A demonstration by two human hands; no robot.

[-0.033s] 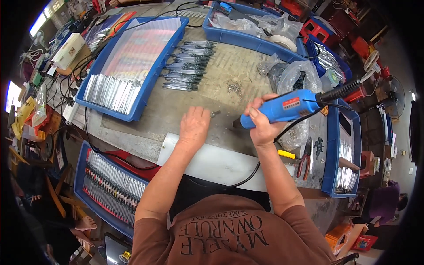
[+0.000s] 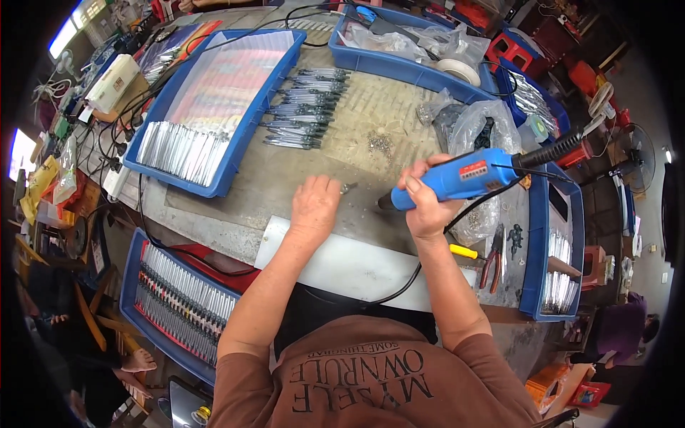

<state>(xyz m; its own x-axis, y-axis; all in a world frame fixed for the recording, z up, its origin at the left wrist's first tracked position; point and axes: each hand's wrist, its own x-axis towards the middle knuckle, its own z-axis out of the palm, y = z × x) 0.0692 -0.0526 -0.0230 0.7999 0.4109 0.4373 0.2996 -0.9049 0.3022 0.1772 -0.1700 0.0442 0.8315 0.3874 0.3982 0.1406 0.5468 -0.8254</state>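
Blue trays [image 2: 235, 153], three on the bench, are sitting around our work. We are pressing our left hand [image 2: 314, 205] down on one small metal piece [image 2: 348, 187], fingers curled over it. Just right of it, our right hand [image 2: 426, 203] is gripping one blue electric screwdriver [image 2: 457, 180], tip pointing left toward the piece.

Red-white label [image 2: 473, 171] on blue tool; clear plastic bags [image 2: 479, 125] right.
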